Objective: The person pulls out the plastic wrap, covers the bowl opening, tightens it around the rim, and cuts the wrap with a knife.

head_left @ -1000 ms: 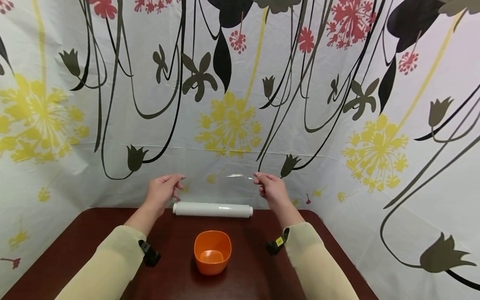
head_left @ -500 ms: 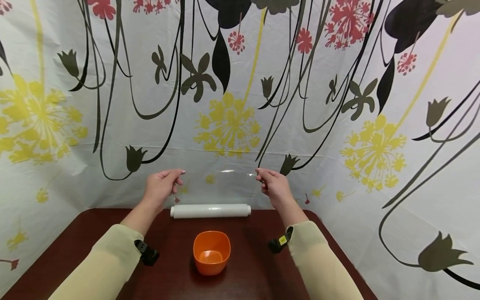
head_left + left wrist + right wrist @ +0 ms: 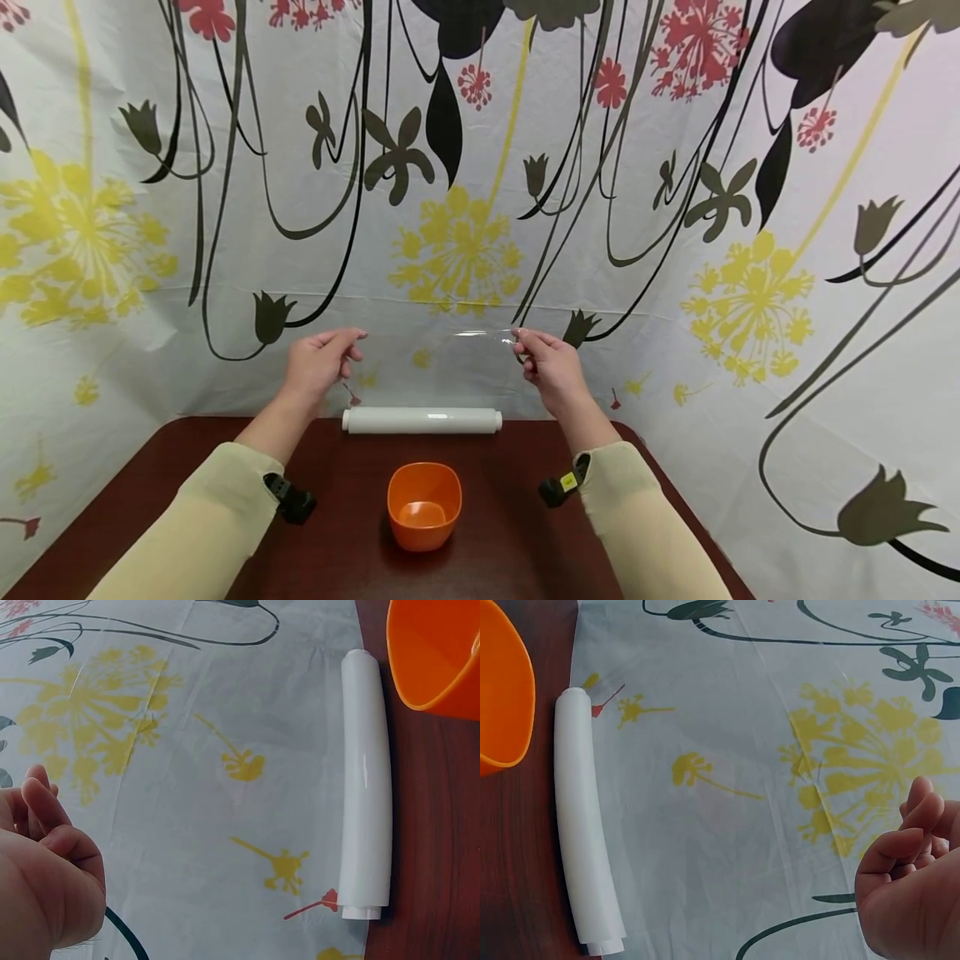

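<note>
Thin clear cling film [image 3: 472, 333] stretches between my hands, visible mostly by its glints near its upper edge. My left hand [image 3: 318, 364] pinches its left corner between thumb and forefinger. At the right corner, my right hand [image 3: 552, 371] pinches it the same way. Below the hands, a white roll of cling film [image 3: 422, 421] lies lengthwise at the back edge of the table. Nearer to me stands an orange bowl [image 3: 424, 536], upright. Both wrist views show curled fingers and the roll [image 3: 366, 780], but the film itself hardly shows there.
The dark red-brown table [image 3: 337, 533] ends just behind the roll. A pale flowered curtain [image 3: 450, 292] hangs behind the table and at both sides. Small black wrist cameras [image 3: 291, 500] sit on both sleeves.
Both hands have risen a little and moved slightly farther apart, with the film drawn up between them. The bowl and roll stay about where they were.
</note>
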`<state>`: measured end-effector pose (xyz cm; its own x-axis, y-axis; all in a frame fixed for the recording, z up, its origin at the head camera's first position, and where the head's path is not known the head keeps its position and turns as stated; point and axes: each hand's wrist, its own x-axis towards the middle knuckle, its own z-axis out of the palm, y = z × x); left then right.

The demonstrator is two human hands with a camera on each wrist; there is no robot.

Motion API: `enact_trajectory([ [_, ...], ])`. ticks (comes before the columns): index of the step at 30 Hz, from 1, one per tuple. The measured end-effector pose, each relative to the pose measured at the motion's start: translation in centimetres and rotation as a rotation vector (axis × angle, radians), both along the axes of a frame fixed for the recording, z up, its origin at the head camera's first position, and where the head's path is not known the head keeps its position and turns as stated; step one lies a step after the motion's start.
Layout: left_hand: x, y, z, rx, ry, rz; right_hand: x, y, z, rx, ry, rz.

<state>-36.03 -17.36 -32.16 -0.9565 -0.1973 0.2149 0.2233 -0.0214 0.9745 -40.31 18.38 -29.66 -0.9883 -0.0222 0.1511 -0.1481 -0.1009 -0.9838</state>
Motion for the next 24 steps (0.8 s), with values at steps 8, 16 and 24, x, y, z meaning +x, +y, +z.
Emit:
enact_trajectory([
  [8,0.6,-0.1,1.0,-0.026,0.009,-0.017,0.3,-0.1,0.8,-0.033,0.017,0.003],
  [16,0.9,0.1,1.8,-0.007,0.050,-0.021,0.9,0.1,1.4,-0.082,0.035,0.011],
  [24,1.8,-0.1,1.9,0.007,0.053,-0.031,2.0,0.2,1.6,-0.061,0.027,0.020],
])
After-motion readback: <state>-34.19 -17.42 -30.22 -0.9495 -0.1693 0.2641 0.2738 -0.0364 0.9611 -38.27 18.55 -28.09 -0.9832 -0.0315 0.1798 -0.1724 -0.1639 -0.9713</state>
